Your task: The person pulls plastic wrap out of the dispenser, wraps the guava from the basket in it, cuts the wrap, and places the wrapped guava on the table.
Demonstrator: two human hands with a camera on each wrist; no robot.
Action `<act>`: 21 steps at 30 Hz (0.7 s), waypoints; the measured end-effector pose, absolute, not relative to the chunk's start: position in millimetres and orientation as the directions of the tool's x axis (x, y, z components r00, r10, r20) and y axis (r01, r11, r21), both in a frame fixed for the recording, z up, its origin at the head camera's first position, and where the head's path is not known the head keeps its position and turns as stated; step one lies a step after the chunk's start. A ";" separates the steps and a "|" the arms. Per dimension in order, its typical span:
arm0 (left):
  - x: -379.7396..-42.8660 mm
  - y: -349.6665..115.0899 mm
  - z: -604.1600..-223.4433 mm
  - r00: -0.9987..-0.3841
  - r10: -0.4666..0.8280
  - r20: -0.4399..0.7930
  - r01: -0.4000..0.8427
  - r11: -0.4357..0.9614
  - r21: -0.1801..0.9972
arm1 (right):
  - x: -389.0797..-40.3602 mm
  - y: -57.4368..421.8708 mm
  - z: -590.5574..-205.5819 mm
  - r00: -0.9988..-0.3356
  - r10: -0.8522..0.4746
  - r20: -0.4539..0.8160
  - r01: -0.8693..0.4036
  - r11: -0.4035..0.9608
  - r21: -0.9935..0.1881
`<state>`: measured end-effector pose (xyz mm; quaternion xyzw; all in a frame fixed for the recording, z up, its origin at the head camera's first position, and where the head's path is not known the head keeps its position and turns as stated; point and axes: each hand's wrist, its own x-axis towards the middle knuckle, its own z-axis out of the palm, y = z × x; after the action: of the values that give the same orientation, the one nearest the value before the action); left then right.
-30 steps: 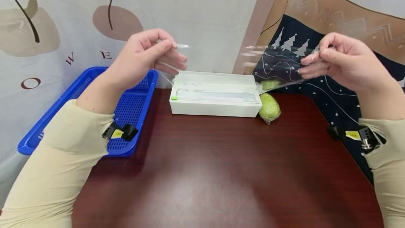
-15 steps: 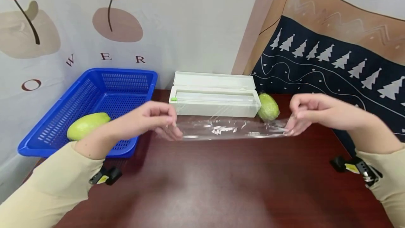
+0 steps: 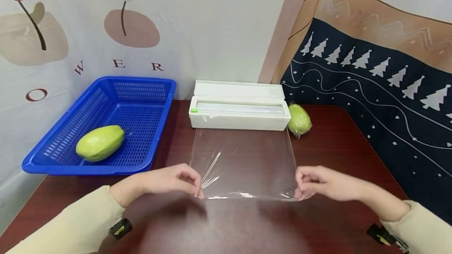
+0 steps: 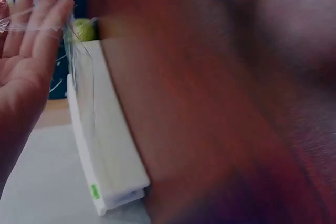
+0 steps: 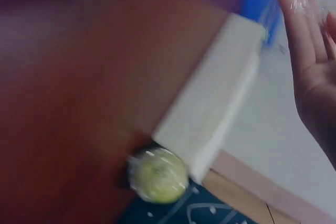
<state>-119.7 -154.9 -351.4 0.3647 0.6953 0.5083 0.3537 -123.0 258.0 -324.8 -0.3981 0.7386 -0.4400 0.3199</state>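
A sheet of clear cling film (image 3: 247, 164) stretches forward from the white dispenser box (image 3: 240, 122), whose lid is raised. My left hand (image 3: 176, 180) pinches the sheet's near left corner. At the near right corner, my right hand (image 3: 326, 183) pinches it between thumb and fingers. Between them the near edge is pulled straight, low over the table. Beside the box's right end lies a green oval fruit (image 3: 299, 120) wrapped in film. Both wrist views show film across the fingers, with the box (image 4: 113, 135) and the wrapped fruit (image 5: 159, 176) beyond.
A blue plastic basket (image 3: 155, 144) stands on the left of the brown table (image 3: 247, 230), with one unwrapped green fruit (image 3: 100, 143) inside. A printed cloth (image 3: 219, 26) hangs behind the box, and a dark tree-patterned cloth (image 3: 388, 105) borders the right side.
Both hands have come down and toward me from above the box, drawing the film out over the table. The fruit in the basket, hidden by the left arm at first, now shows fully.
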 end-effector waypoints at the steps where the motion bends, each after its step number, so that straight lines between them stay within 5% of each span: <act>1: -117.1 -154.6 -355.4 -0.482 0.867 -0.129 0.171 0.238 0.956 | -118.3 257.7 -331.7 -0.479 -0.872 -0.101 -0.361 0.300 -0.883; 8: -103.3 -151.0 -381.2 -0.488 0.850 -0.198 0.372 0.408 0.834 | -96.7 254.1 -369.8 -0.451 -0.892 -0.025 -0.696 0.369 -0.617; 21: -101.6 -147.2 -404.1 -0.464 0.878 -0.120 0.622 0.419 0.661 | -85.1 255.4 -396.8 -0.395 -0.918 -0.039 -0.857 0.384 -0.345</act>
<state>-101.6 -147.2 -404.1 0.4630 0.8100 0.2755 0.2315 -85.1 255.4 -396.8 -0.5383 0.8241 -0.1357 0.1122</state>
